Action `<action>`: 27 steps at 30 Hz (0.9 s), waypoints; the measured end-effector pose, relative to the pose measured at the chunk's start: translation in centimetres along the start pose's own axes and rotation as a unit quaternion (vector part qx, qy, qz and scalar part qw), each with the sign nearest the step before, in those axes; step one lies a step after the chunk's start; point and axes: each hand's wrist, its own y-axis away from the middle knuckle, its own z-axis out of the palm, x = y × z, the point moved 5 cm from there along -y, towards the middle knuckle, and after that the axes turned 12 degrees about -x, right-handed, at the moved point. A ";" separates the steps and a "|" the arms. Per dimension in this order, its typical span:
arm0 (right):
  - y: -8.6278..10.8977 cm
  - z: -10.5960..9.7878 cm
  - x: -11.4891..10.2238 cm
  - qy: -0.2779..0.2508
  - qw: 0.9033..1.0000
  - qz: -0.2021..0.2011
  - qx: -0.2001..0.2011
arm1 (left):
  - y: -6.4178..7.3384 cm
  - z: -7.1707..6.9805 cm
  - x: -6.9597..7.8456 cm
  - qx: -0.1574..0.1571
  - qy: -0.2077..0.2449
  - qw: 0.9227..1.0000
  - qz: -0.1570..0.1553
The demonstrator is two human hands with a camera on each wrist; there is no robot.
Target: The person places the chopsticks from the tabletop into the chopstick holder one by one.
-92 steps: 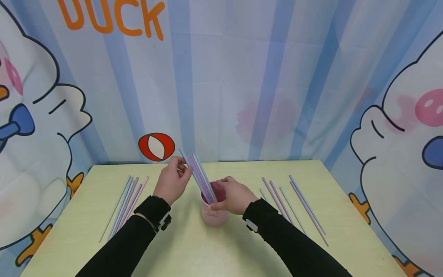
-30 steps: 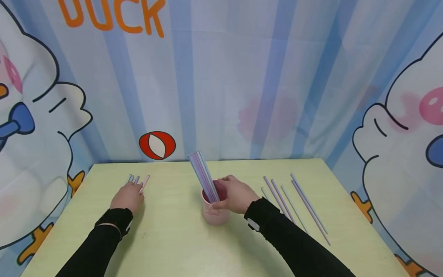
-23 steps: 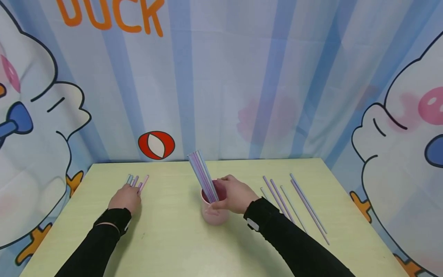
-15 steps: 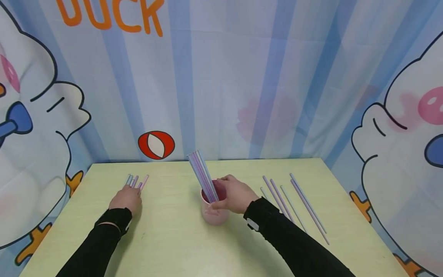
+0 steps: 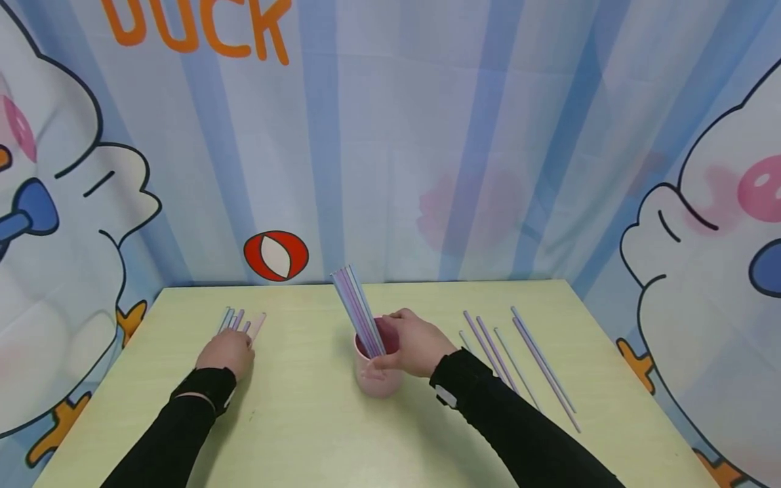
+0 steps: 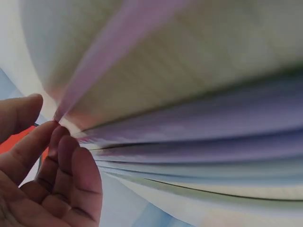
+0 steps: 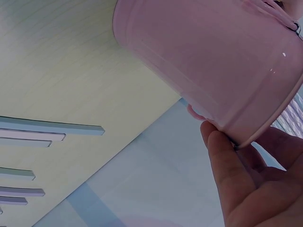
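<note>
Pink straw (image 6: 105,53) touches the left hand (image 5: 224,354), thumb apart from fingers; the right hand (image 5: 418,344) clamps the pink cup (image 5: 377,385) by its rim, where other straws (image 5: 358,312) lean.

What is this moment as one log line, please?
left grip: touching pink straw; right grip: holding pink cup; in cup: leaning straw bundle; right of cup: loose straws

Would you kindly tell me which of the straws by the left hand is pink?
The rightmost one in the head view: the pink straw, set apart from the other straws, which look purple, blue or greenish.
</note>
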 end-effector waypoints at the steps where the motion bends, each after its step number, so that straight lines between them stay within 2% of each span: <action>1: 0.0 0.0 0.0 0.001 1.000 0.000 0.000 | 0.0 0.0 0.1 -0.001 0.009 1.000 0.003; 7: 0.0 -0.1 0.0 -0.006 1.000 0.004 -0.001 | 0.1 0.3 0.8 -0.012 0.028 0.999 0.015; 13: 0.1 -0.1 -0.1 -0.012 1.000 0.004 0.000 | 0.6 0.4 2.4 -0.007 0.026 0.999 0.025; 21: 0.1 0.0 0.0 -0.015 1.000 0.006 0.003 | 0.6 1.2 3.4 -0.050 0.059 0.997 0.001; 27: 0.1 0.0 0.0 -0.017 1.000 0.007 0.003 | 0.4 0.9 3.9 -0.061 0.079 0.995 -0.002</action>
